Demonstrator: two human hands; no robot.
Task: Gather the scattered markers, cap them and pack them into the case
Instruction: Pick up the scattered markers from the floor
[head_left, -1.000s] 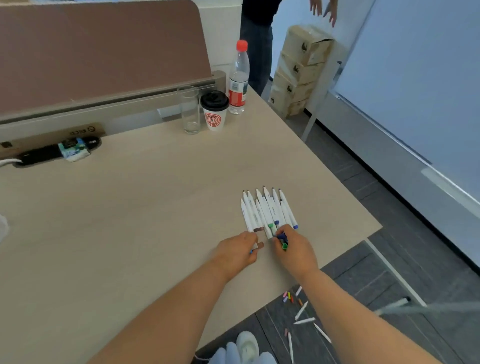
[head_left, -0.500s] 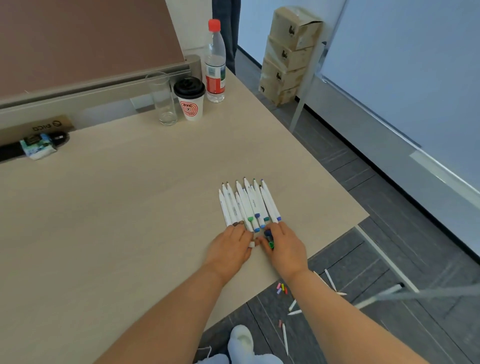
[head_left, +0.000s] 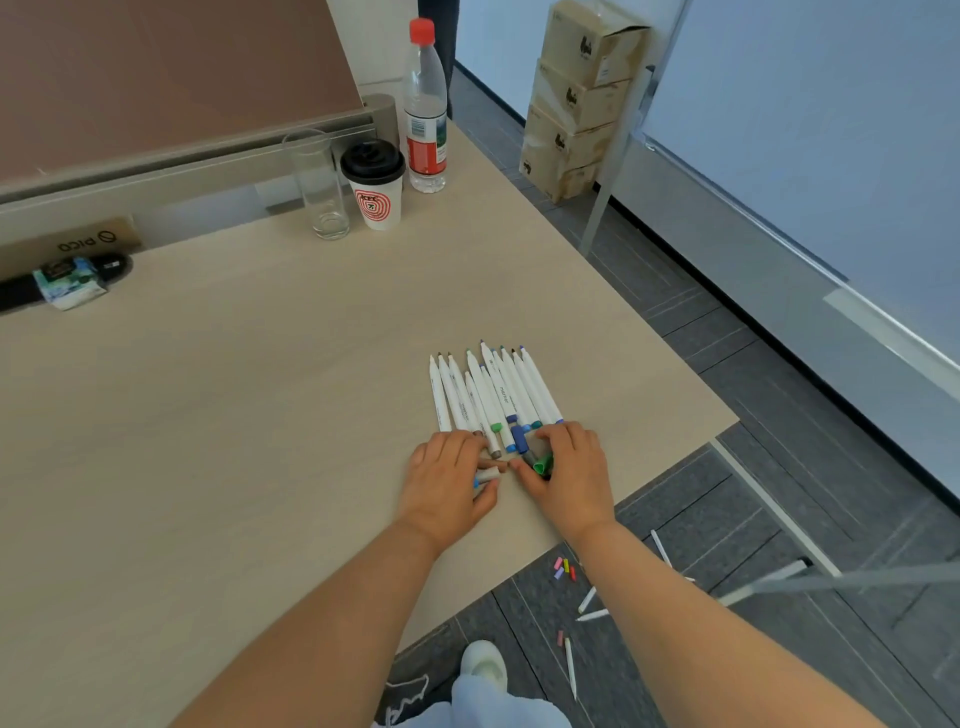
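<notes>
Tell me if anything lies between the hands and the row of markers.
Nothing visible does: the left hand and right hand both curl round near ends of the markers on the table. No case is in view, so that path cannot be judged.

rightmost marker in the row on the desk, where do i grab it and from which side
Pinch the white barrel of the rightmost marker at mid-length, coming from above and the right. Its left flank lies against the next marker, the near end sits by the right hand, and the far end tapers to a bare tip.
</notes>
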